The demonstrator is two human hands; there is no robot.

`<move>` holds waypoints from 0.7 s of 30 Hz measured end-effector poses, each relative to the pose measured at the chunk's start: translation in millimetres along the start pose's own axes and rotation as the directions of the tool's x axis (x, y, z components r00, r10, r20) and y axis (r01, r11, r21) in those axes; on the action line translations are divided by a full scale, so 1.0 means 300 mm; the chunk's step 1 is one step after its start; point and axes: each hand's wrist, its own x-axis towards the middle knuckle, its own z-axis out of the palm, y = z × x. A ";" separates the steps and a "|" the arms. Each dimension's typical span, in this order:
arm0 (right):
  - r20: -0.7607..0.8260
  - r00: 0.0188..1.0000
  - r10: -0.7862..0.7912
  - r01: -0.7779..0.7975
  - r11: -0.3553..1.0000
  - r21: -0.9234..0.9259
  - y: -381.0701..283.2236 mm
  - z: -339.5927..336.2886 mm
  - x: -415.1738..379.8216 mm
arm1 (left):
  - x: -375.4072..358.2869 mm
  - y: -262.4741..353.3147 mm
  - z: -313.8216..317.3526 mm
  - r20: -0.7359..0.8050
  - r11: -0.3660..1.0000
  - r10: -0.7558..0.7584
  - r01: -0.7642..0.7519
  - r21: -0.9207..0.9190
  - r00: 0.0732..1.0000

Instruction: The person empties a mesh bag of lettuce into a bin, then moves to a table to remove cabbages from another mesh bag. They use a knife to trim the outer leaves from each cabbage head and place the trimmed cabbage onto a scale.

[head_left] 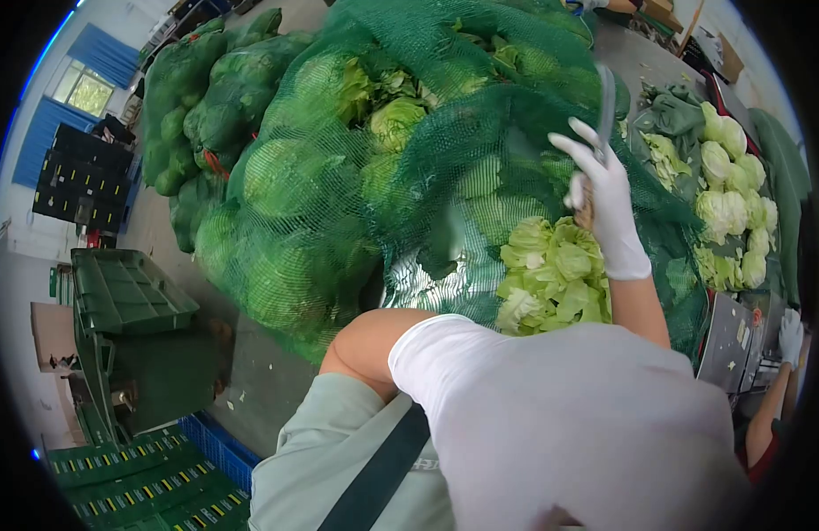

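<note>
My right hand (609, 199), in a white glove, grips a knife (607, 97) whose blade points up and away; some of its fingers are stretched out. Just below it lies a pile of loose pale green lettuce (551, 274) on green netting. My left hand (587, 416), also gloved in white, is large and blurred close to the camera; its fingers cannot be made out. In front of both hands, a green mesh sack (516, 111) lies open over a shiny metal surface (432, 283). Big mesh bags of lettuce heads (294, 190) bulge to the left.
More lettuce (733, 186) is piled on the right, beside a co-worker's gloved hand (790, 336). On the left stand a dark green wheeled bin (131, 296), green crates (153, 478) and black crates (82, 177). Another filled green bag (228, 106) sits at the back left.
</note>
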 end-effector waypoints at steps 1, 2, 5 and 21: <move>0.063 0.997 -0.042 0.045 0.998 -0.039 -0.002 0.050 0.045 | 0.002 -0.007 -0.027 -0.036 0.999 0.013 -0.011 0.039 0.999; 0.123 0.988 -0.092 0.103 0.991 -0.089 -0.001 0.106 0.091 | 0.007 -0.017 -0.069 -0.085 0.996 0.027 -0.020 0.089 0.996; 0.240 0.955 -0.175 0.237 0.936 -0.260 0.010 0.292 0.205 | -0.010 -0.081 -0.271 -0.292 0.962 -0.034 0.110 0.250 0.956; 0.430 0.902 -0.041 0.300 0.777 -0.554 0.168 0.434 0.374 | -0.512 -0.429 -1.075 -0.652 -0.567 -0.614 0.327 0.756 0.444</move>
